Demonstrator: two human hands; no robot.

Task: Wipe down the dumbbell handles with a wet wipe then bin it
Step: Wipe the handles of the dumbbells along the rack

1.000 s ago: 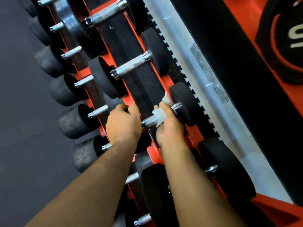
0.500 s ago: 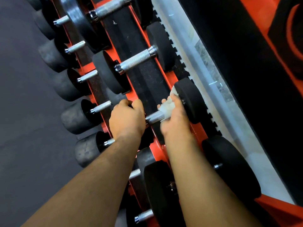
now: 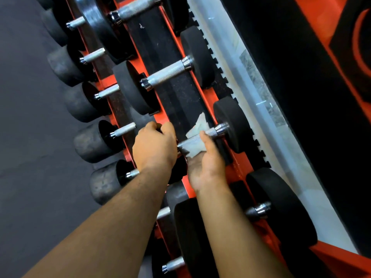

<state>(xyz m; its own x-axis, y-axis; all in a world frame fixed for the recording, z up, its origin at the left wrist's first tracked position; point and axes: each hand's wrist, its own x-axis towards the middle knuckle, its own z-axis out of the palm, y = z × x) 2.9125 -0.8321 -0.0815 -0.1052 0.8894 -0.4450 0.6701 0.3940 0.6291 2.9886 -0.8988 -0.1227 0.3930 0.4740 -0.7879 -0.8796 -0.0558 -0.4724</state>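
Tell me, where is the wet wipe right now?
In the head view, the wet wipe is wrapped round a dumbbell handle on the orange rack, held by the right hand, beside the left hand.

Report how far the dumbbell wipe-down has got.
Done: nothing shows which handles are already wiped. In hand: the right hand wraps the wet wipe round one dumbbell handle, while the left hand grips that dumbbell's near end. Left: finishing the handles and binning the wipe; no bin in view.

Dumbbell's near head (image 3: 176, 167) behind hands (image 3: 154, 147)
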